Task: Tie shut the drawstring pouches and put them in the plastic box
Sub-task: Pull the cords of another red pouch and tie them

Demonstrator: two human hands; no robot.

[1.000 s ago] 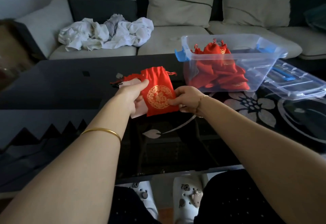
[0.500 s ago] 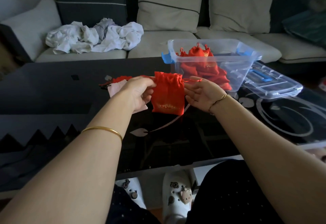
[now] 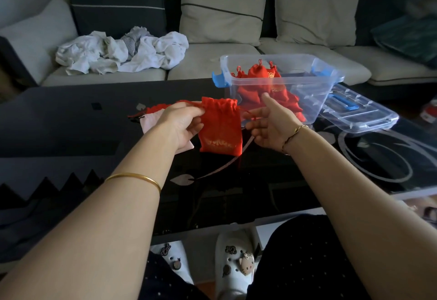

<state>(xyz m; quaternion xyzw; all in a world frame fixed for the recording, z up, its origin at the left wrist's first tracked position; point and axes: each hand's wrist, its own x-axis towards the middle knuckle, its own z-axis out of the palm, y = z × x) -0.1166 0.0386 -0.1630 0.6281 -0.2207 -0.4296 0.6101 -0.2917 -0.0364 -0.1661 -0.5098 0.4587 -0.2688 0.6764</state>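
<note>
L hand (image 3: 182, 122): clamped on top L corner of pouch; thumb + forefinger pinch the gathered edge; other fingers curled below
R hand (image 3: 269, 124): at 3 o'clock of pouch, palm turned toward it; forefinger straight, pointing to 12; other fingers loosely bent; drawstring (image 3: 248, 113) runs from pouch mouth to these fingers; can't tell if I pinch it or it's just hooked
pouch (image 3: 220, 131): red w/ gold print near bottom; hangs upright betw. my hands, above the table; mouth puckered
plastic box (image 3: 314, 79): clear, blue latches; on table at 1 o'clock from pouch; top open
pouches in box (image 3: 257, 72): red heap toward box's 9 o'clock side; cord loops stick up
lid (image 3: 361, 110): clear w/ blue handle; flat on table at 4 o'clock of box, just beside it
spare pouches (image 3: 156, 108): red; on table at 9 o'clock of held pouch, partly behind L hand; pale pink piece (image 3: 147, 122) lies w/ them, partly under my hand
table (image 3: 71, 122): dark glass; pale flower + ring pattern on its 3 o'clock side
sofa (image 3: 212, 72): at 12, beyond table; white clothes (image 3: 118, 51) crumpled on seat at 10 o'clock
wrists: gold bangle (image 3: 134, 178) on L; thin bracelet (image 3: 295, 130) on R
</note>
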